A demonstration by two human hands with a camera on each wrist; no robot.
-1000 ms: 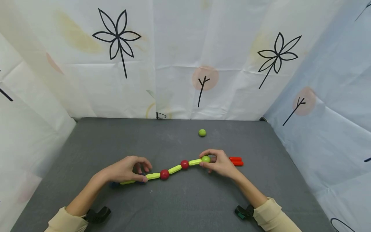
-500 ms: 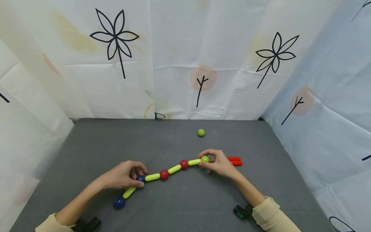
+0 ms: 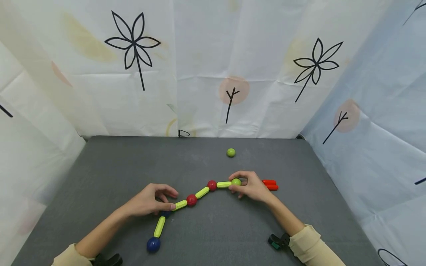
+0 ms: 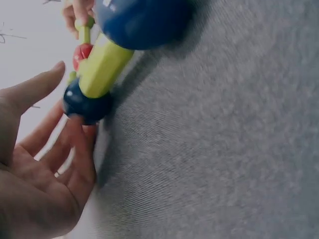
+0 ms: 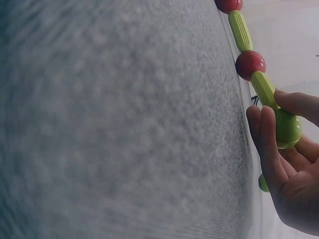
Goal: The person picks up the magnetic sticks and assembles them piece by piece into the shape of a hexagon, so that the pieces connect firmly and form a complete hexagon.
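A chain of balls and yellow-green rods lies across the grey surface. My right hand [image 3: 251,188] pinches the green ball [image 5: 287,127] at its right end between thumb and fingers. Two red balls [image 3: 191,200] sit along the middle, with a yellow-green rod [image 3: 202,192] between them. At the chain's bend, the fingers of my left hand [image 3: 148,201] touch a blue ball [image 4: 79,103], while the thumb stands apart from it in the left wrist view. From that ball another rod [image 3: 159,227] angles toward me, ending in a second blue ball [image 3: 153,244].
Behind the chain lies a loose green ball [image 3: 231,152]. Red rods [image 3: 270,184] lie side by side just beyond my right hand. White patterned cloth [image 3: 199,55] walls in the grey table [image 3: 253,229] at the back and both sides.
The chain's blue end ball and its rod have swung toward me and to the right, bending the chain at the other blue ball. My right hand has stayed in place on the green ball.
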